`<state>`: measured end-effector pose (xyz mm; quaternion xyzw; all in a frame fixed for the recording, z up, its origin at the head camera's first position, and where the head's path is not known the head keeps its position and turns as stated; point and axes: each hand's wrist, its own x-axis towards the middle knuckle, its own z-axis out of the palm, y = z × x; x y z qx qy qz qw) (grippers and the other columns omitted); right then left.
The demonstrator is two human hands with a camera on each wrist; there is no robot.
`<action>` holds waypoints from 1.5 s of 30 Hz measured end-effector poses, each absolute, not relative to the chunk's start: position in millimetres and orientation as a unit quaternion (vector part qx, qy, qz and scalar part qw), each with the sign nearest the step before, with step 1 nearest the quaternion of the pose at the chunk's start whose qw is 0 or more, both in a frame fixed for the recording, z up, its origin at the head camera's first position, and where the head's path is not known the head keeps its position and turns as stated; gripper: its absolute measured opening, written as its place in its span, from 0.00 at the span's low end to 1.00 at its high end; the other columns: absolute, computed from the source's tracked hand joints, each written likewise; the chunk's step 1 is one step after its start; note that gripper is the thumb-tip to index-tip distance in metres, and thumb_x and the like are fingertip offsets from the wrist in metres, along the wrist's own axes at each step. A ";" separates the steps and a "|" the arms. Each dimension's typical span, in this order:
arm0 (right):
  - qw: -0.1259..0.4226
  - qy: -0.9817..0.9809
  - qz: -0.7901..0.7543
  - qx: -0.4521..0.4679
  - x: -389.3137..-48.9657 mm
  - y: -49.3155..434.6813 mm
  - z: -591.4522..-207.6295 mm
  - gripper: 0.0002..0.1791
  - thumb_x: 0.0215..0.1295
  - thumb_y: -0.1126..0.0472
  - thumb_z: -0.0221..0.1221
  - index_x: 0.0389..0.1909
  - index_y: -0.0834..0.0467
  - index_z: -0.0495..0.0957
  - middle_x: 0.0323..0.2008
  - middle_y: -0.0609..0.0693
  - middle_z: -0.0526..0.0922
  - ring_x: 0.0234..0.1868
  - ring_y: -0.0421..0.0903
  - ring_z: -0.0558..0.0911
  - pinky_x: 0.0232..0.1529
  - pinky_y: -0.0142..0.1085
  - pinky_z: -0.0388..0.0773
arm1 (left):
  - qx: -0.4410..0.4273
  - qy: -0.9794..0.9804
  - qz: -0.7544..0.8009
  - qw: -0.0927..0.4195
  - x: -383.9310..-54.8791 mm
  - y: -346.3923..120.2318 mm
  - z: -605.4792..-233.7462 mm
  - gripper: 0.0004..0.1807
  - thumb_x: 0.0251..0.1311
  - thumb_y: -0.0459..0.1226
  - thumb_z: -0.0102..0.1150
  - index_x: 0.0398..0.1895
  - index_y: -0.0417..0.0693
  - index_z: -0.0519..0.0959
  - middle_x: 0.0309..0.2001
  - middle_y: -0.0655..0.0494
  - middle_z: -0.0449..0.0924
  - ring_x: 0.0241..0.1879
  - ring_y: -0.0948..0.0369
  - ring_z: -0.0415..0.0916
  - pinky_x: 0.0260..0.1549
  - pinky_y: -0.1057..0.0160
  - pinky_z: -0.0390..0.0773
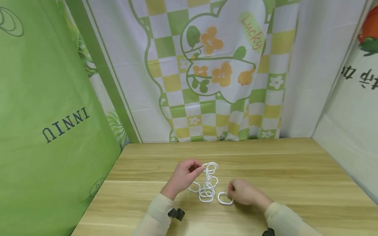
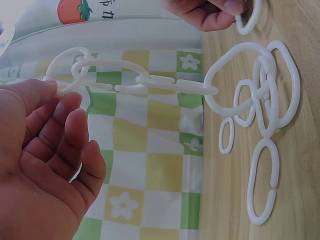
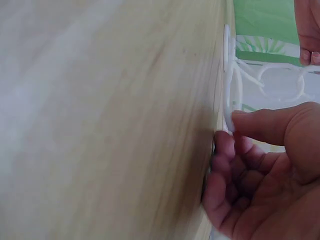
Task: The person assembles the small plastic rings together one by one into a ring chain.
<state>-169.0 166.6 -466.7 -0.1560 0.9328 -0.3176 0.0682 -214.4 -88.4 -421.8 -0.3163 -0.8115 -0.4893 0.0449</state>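
Observation:
My left hand [image 1: 185,175] pinches the top ring [image 2: 67,50] of a chain of white plastic split rings between thumb and forefinger. From there the linked rings hang down, the lower ones [image 1: 206,200] bunched on the table. To the right, my right hand [image 1: 243,191] rests low at the tabletop, thumb and fingers pinching the edge of a single white ring [image 1: 225,204]. In the right wrist view that hand's thumb [image 3: 260,125] presses on a ring, its other fingers curled. A loose ring [image 2: 251,185] with a visible gap lies beside the pile.
The wood-grain table [image 1: 280,164] stretches around both hands. A checked curtain [image 1: 183,131] hangs along its far edge, with a green cloth [image 1: 59,170] on the left and a white printed cloth [image 1: 348,131] on the right.

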 end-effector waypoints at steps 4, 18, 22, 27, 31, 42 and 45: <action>0.066 0.910 -0.370 -0.175 -170.9 171.4 -469.0 0.07 0.60 0.65 0.62 0.25 0.56 0.75 0.21 0.44 0.73 0.23 0.41 0.72 0.24 0.34 0.70 | -0.318 -0.810 -0.490 0.044 -213.9 -88.1 -423.5 0.07 0.68 0.42 0.59 0.36 0.49 0.82 0.27 0.64 0.78 0.24 0.65 0.72 0.23 0.67 0.74; 0.034 0.863 -0.457 -0.213 -170.2 183.4 -421.0 0.04 0.68 0.64 0.59 0.37 0.62 0.78 0.30 0.48 0.78 0.31 0.41 0.74 0.30 0.32 0.73 | -0.317 -0.815 -0.484 0.041 -212.6 -85.8 -426.7 0.08 0.68 0.41 0.60 0.37 0.47 0.82 0.27 0.64 0.78 0.24 0.65 0.71 0.23 0.67 0.74; 0.020 0.866 -0.448 -0.222 -168.4 182.2 -409.0 0.04 0.69 0.61 0.60 0.37 0.59 0.79 0.30 0.45 0.79 0.31 0.40 0.75 0.30 0.33 0.74 | -0.325 -0.813 -0.482 0.036 -211.3 -83.6 -427.5 0.06 0.67 0.40 0.60 0.37 0.49 0.82 0.27 0.64 0.78 0.24 0.66 0.70 0.23 0.68 0.73; 0.015 0.864 -0.448 -0.230 -168.1 179.0 -400.4 0.03 0.70 0.60 0.59 0.37 0.55 0.79 0.32 0.44 0.80 0.32 0.41 0.76 0.31 0.33 0.75 | -0.344 -0.808 -0.477 0.038 -208.8 -79.3 -428.3 0.04 0.67 0.38 0.61 0.37 0.47 0.82 0.27 0.63 0.78 0.24 0.68 0.70 0.22 0.69 0.73; 0.016 0.862 -0.456 -0.220 -169.3 176.6 -396.5 0.03 0.70 0.59 0.59 0.37 0.55 0.80 0.32 0.44 0.80 0.33 0.43 0.77 0.32 0.34 0.76 | -0.360 -0.811 -0.460 0.040 -206.7 -75.2 -428.4 0.04 0.67 0.38 0.61 0.37 0.47 0.82 0.27 0.64 0.77 0.24 0.69 0.69 0.22 0.70 0.73; 0.028 0.856 -0.467 -0.219 -169.9 173.9 -395.6 0.05 0.69 0.59 0.61 0.38 0.57 0.80 0.32 0.49 0.81 0.33 0.44 0.77 0.33 0.35 0.75 | -0.377 -0.817 -0.437 0.022 -203.4 -68.9 -428.8 0.04 0.68 0.38 0.59 0.39 0.48 0.82 0.29 0.60 0.79 0.25 0.67 0.70 0.23 0.71 0.73; 0.033 0.850 -0.473 -0.229 -169.3 173.1 -396.8 0.05 0.68 0.58 0.61 0.37 0.56 0.80 0.33 0.51 0.81 0.33 0.43 0.76 0.33 0.34 0.75 | -0.385 -0.813 -0.436 0.024 -203.3 -68.1 -429.3 0.05 0.67 0.37 0.60 0.39 0.45 0.82 0.30 0.60 0.79 0.25 0.67 0.71 0.24 0.71 0.74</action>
